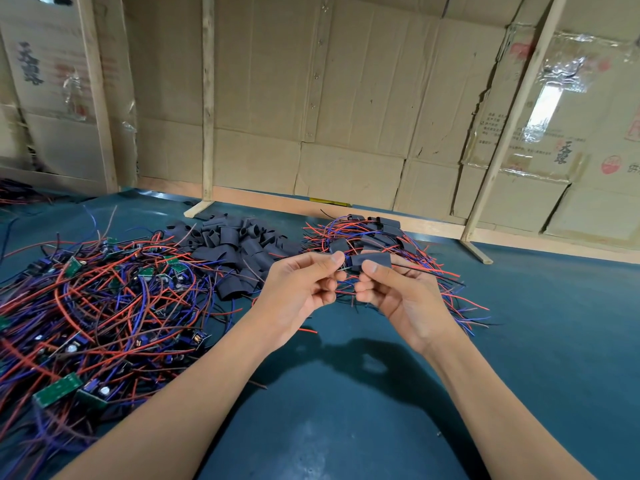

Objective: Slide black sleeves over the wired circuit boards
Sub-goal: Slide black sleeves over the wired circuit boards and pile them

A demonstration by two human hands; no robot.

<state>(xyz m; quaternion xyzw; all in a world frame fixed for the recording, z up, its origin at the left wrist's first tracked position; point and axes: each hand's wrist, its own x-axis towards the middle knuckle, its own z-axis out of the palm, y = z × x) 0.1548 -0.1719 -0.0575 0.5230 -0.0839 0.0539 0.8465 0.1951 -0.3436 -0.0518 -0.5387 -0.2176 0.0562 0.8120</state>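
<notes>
Hands [349, 289] together, black sleeve [372, 262] pinched between

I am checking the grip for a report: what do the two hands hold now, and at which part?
The right hand pinches a black sleeve at its near end. The left hand pinches the wires just beside that end.
</notes>
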